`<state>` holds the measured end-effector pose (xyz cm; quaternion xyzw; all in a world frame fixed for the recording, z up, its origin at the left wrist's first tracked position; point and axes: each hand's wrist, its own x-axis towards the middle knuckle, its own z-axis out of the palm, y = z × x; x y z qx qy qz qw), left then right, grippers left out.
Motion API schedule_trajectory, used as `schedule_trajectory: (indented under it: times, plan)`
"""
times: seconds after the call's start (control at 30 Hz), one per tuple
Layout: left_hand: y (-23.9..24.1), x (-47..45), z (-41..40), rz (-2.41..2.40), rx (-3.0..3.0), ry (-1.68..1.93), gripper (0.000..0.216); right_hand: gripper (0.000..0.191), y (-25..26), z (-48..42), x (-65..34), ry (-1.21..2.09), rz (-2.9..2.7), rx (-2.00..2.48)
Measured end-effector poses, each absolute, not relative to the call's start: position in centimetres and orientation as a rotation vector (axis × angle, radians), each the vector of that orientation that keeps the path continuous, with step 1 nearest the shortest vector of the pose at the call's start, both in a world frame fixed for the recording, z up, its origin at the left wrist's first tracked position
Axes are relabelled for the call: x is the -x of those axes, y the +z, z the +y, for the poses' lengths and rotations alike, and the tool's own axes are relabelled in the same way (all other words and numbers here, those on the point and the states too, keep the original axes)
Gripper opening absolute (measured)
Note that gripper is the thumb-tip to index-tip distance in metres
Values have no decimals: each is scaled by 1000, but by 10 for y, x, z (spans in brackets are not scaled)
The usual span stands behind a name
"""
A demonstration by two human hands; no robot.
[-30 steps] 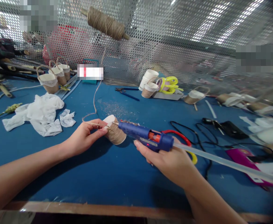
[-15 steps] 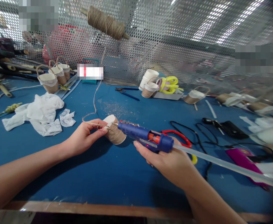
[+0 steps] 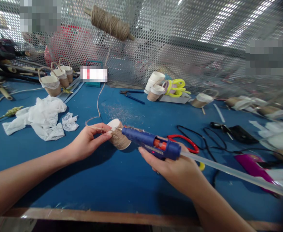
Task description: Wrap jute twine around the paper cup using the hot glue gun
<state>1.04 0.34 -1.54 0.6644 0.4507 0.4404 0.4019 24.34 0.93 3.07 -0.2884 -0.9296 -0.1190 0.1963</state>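
My left hand [image 3: 89, 140] pinches the rim of a small paper cup [image 3: 120, 138], tilted on its side and wound with brown twine. The same fingers hold the loose twine [image 3: 98, 106], which runs up to a spool [image 3: 109, 23] on the mesh. My right hand [image 3: 175, 164] grips a blue hot glue gun [image 3: 151, 141]. Its nozzle points at the wrapped side of the cup near the rim; whether it touches I cannot tell. A long clear glue stick [image 3: 228, 170] sticks out from its back.
Finished-looking twine cups with handles [image 3: 50, 85] stand at the back left, behind white lace [image 3: 43, 117]. Pliers [image 3: 133, 96], white cups [image 3: 153, 82] and a grey tray [image 3: 175, 98] are at the back. Red-handled scissors [image 3: 183, 141], black cable [image 3: 206, 145] and a purple pouch [image 3: 252, 170] lie right.
Hardly anything differs. The glue gun's back end has dipped very slightly, while the cup and my left hand have stayed in place.
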Motion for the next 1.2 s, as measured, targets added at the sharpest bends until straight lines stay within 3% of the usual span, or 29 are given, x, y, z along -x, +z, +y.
schedule_trajectory:
  times: [0.57,0.83,1.2]
  plan:
    - [-16,-10,4,1153,-1710,1116,19,22,16,6,-259,-109,-2492,983]
    - [-16,-10,3,1147,-1680,1114,19,20,37,8,-238,78,-2380,1101]
    - [-15,-10,3,1154,-1699,1120,19,31,21,4,-251,-303,-2480,853]
